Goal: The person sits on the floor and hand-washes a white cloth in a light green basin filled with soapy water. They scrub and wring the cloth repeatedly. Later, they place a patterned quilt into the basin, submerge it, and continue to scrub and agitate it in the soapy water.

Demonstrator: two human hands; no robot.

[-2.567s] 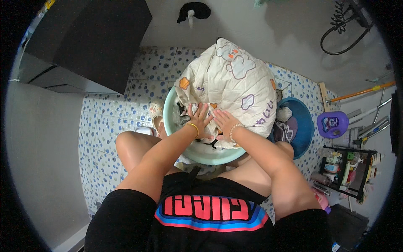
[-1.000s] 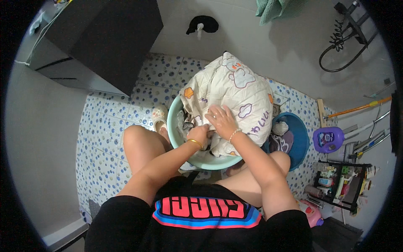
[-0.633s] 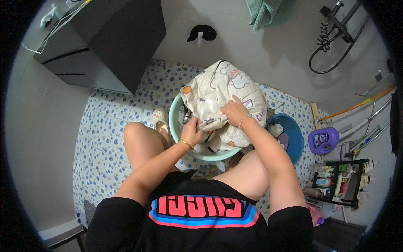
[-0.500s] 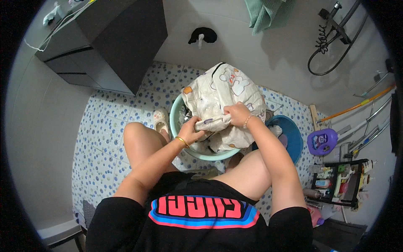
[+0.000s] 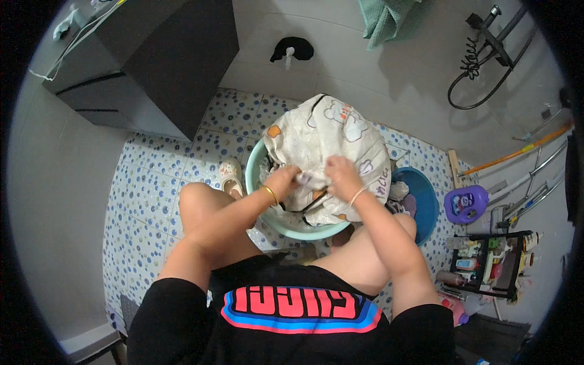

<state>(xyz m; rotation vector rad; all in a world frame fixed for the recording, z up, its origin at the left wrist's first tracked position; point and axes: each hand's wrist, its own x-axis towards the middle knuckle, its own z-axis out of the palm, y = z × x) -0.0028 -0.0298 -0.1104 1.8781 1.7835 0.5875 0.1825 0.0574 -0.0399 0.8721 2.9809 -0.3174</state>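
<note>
While both hands are set close together over a pale green basin (image 5: 252, 173), the cream printed quilt (image 5: 328, 131) sits heaped in it, directly under the fingers and bulging up beyond them. The left hand (image 5: 283, 182), a gold bangle (image 5: 271, 194) at its wrist, has its fingers curled tight and gripping a fold of the fabric. Just beside it, the right hand (image 5: 345, 178) is blurred, but its fingers too look bent and clamped on the quilt, with a gathered stretch of cloth between the two. Left of the fingers, a pale clog (image 5: 231, 173) rests near the basin on the dotted tile floor (image 5: 146, 182). Right of them stands a blue tub (image 5: 429, 210) and, farther right, a purple jug (image 5: 466, 204).
</note>
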